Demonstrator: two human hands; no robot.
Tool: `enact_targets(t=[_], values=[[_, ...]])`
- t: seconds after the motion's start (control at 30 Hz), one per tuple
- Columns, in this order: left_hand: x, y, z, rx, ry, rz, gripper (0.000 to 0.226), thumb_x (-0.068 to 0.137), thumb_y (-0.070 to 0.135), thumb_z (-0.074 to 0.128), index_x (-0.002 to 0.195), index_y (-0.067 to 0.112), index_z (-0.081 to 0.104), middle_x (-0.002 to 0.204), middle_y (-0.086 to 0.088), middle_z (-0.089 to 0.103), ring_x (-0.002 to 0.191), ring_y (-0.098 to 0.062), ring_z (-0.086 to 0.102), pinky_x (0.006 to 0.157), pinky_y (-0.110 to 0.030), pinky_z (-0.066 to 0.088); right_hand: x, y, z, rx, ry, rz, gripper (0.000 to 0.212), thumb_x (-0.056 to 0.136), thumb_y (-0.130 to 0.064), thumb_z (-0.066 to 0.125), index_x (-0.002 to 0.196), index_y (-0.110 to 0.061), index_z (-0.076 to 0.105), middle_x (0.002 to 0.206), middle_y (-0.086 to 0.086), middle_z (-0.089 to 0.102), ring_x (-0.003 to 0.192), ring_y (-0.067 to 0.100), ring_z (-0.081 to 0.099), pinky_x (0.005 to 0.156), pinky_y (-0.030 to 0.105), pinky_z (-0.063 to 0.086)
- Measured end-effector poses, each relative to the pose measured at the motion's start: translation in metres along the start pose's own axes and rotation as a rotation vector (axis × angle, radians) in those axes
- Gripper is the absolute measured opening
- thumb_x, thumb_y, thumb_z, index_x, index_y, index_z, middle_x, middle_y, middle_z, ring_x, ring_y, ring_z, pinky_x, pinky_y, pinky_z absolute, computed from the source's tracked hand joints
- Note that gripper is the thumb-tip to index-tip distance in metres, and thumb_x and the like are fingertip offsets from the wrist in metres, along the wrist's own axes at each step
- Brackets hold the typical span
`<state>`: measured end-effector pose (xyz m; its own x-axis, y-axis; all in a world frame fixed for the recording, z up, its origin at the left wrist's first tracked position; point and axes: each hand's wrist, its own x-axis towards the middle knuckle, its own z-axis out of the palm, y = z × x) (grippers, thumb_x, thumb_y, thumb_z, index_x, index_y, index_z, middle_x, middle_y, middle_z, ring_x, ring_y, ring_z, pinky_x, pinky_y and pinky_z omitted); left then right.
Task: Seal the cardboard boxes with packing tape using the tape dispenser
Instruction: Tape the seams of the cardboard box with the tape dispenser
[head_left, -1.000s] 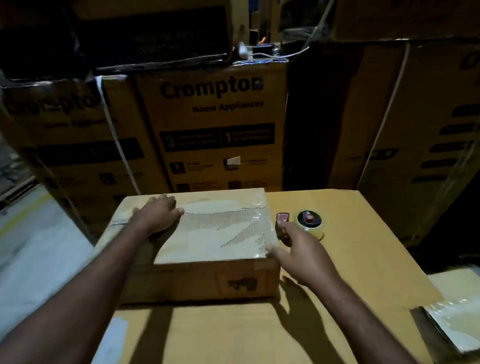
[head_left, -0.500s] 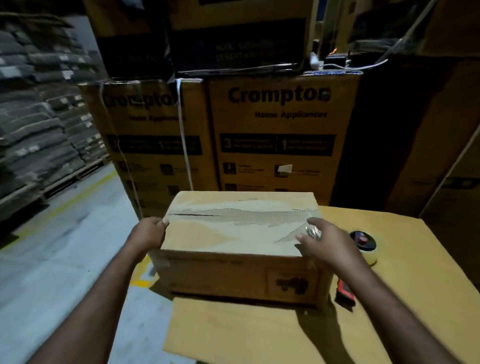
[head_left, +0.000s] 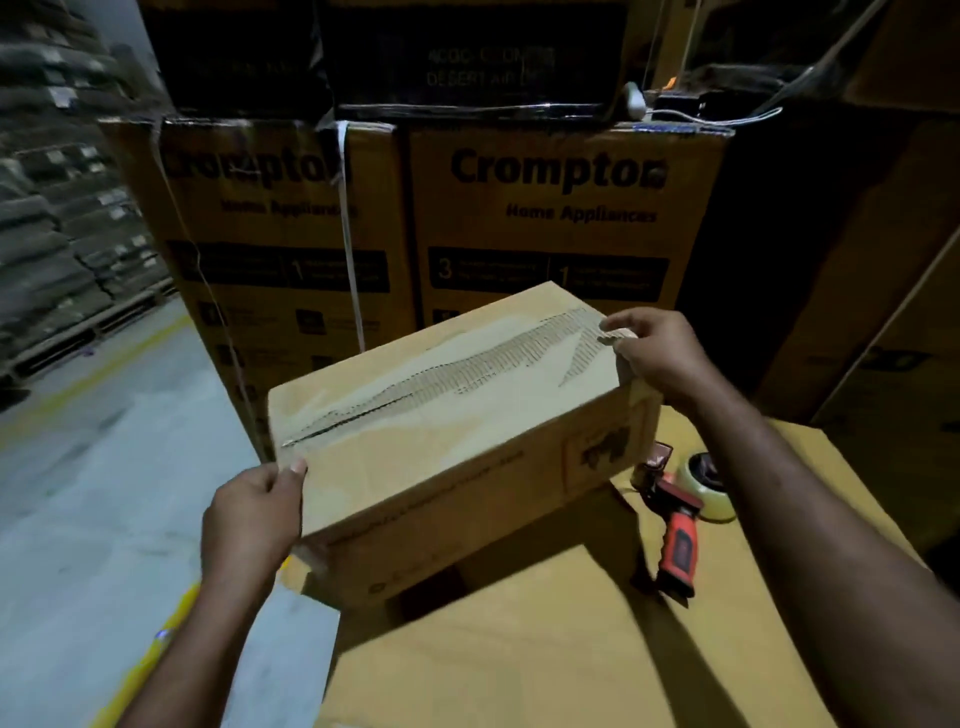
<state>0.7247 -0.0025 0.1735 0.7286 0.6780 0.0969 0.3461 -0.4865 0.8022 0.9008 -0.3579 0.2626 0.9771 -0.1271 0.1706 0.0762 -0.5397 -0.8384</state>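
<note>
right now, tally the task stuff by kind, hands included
cardboard box: 1
tape dispenser: 1
hands: 2, left hand and right hand, both gripping the box
total: 4

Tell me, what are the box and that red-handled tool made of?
The box looks like brown corrugated cardboard, matte: its torn top skin bares ribbed fluting. The tape dispenser seems to have a red plastic handle with dark parts, faintly shiny; blur leaves that uncertain.

Printed Crompton cartons, concrete floor, stacked sacks
</note>
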Motion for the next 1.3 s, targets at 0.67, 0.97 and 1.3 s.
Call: enact_targets(t=[0.67, 0.97, 1.3], values=[[-0.141, -0.017, 0.05, 0.03, 0.002, 0.115, 0.02, 0.072, 0.048, 0.085, 0.088, 0.048, 0.072, 0.067, 0.007, 0.071, 0.074, -0.013, 0.072, 0.063, -0.023, 0.049, 0.073, 0.071, 0.082, -0.344, -0.073, -0.046, 0.046, 0.093, -0.015, 0.063, 0.137, -0.026, 0.059, 0.151, 0.005, 0.047, 0.136, 0.031, 0.044, 0.11, 0.049, 0.042], [-0.016, -0.03, 0.022, 0.034, 0.063, 0.219, 0.052, 0.089, 0.041, 0.075, 0.133, 0.016, 0.062, 0.135, -0.002, 0.056, 0.127, -0.025, 0.053, 0.099, -0.034, 0.042, -0.136, 0.039, 0.056, -0.116, -0.146, -0.021, 0.051, 0.093, -0.046, 0.062, 0.14, -0.026, 0.054, 0.137, 0.006, 0.058, 0.113, 0.024, 0.062, 0.093, 0.041, 0.052], [-0.034, -0.043, 0.044, 0.019, -0.336, 0.418, 0.053, 0.087, 0.06, 0.052, 0.135, 0.041, 0.062, 0.162, 0.018, 0.021, 0.144, 0.003, 0.024, 0.111, -0.02, 0.028, -0.124, 0.044, 0.092, -0.396, -0.265, -0.271, 0.044, 0.1, -0.034, 0.057, 0.142, -0.022, 0.054, 0.162, 0.008, 0.029, 0.149, 0.029, 0.026, 0.114, 0.04, 0.032]])
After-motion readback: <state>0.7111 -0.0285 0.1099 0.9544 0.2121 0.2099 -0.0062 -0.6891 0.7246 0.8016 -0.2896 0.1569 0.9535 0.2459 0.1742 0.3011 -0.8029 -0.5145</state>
